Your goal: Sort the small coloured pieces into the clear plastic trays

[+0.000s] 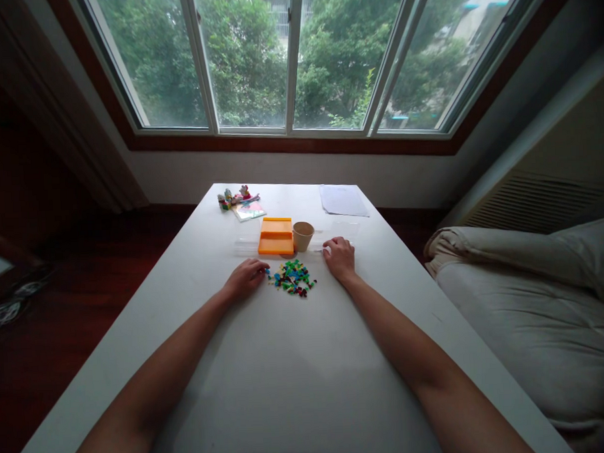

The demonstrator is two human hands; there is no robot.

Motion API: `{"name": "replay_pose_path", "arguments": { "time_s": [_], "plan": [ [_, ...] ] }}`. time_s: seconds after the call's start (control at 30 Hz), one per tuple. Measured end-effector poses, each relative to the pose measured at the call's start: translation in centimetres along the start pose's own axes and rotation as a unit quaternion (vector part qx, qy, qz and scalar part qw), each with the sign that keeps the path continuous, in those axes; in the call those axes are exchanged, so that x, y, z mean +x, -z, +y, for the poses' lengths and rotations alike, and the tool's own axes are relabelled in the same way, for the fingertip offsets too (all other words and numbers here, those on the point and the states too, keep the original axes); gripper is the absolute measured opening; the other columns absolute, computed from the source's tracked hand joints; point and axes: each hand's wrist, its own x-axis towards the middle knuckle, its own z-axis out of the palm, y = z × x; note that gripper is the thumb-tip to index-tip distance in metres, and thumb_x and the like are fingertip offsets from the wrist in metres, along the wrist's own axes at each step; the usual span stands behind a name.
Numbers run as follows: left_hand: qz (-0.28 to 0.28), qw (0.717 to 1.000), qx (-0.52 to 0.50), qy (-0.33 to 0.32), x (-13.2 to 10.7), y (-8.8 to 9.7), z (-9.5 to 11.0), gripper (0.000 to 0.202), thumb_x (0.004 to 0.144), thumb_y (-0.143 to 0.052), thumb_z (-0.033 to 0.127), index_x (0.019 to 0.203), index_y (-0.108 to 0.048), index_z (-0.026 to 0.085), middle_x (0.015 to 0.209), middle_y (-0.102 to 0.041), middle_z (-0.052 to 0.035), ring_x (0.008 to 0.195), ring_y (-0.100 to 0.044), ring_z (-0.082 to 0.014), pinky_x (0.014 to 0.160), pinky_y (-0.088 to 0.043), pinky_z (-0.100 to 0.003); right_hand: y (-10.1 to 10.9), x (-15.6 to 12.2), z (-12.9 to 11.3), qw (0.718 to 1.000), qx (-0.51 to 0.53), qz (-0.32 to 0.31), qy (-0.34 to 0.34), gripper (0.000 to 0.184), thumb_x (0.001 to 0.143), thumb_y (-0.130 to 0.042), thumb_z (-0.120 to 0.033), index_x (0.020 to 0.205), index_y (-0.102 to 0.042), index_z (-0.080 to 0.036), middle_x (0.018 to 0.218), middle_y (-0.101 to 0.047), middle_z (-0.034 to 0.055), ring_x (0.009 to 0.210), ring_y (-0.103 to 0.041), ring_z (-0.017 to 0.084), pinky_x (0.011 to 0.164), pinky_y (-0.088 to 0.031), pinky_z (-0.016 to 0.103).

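Observation:
A small heap of coloured toy bricks [293, 278] lies on the white table [288, 374]. My left hand [245, 278] rests on the table just left of the heap, fingers curled, its fingertips at the heap's edge; what they pinch, if anything, is too small to see. My right hand [340, 257] rests palm down to the right of the heap, fingers bent, touching a clear plastic piece [339, 233]. Behind the heap stand an orange box [276, 236] and a tan paper cup [303, 236].
At the table's far edge sit small built toy figures [234, 195] beside a leaflet [249, 211], and a sheet of paper [343, 200]. A pale cushioned sofa [535, 296] stands to the right. Dark wooden floor lies to the left, windows ahead.

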Motion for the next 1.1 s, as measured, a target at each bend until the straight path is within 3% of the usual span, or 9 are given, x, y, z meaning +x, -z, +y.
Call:
{"name": "replay_pose_path", "arguments": {
  "time_s": [0.47, 0.67, 1.1],
  "plan": [
    [-0.039, 0.998, 0.022, 0.049, 2.7, -0.4, -0.4, 0.020, 0.084, -0.061, 0.031, 0.097, -0.074, 0.024, 0.089, -0.061, -0.0019, 0.069, -0.055, -0.0129, 0.066, -0.044, -0.025, 0.1, -0.3, 0.2, 0.999, 0.041, 0.014, 0.015, 0.019, 0.088, -0.058, -0.023, 0.103, -0.069, -0.022, 0.109, -0.060, 0.0097, 0.105, -0.050, 0.027, 0.093, -0.035, 0.040],
    [-0.020, 0.998, 0.030, 0.042, 3.4, -1.0, 0.0, 0.018, 0.086, -0.058, 0.031, 0.093, -0.073, 0.023, 0.087, -0.062, -0.0017, 0.068, -0.055, -0.0128, 0.065, -0.043, -0.025, -0.1, -0.3, 1.3, 0.997, 0.047, 0.044, -0.031, 0.027, 0.089, -0.054, -0.024, 0.113, -0.066, -0.020, 0.109, -0.063, 0.0103, 0.104, -0.053, 0.027, 0.098, -0.033, 0.041],
    [-0.006, 0.999, 0.024, 0.037, 2.0, -1.1, 0.3, 0.020, 0.085, -0.059, 0.030, 0.097, -0.074, 0.024, 0.093, -0.063, -0.0033, 0.072, -0.056, -0.0136, 0.070, -0.046, -0.026, 0.3, -0.7, 1.5, 0.997, 0.069, 0.014, -0.043, 0.029, 0.087, -0.054, -0.023, 0.115, -0.064, -0.020, 0.099, -0.069, 0.0065, 0.097, -0.058, 0.024, 0.100, -0.034, 0.039]
  ]
}}
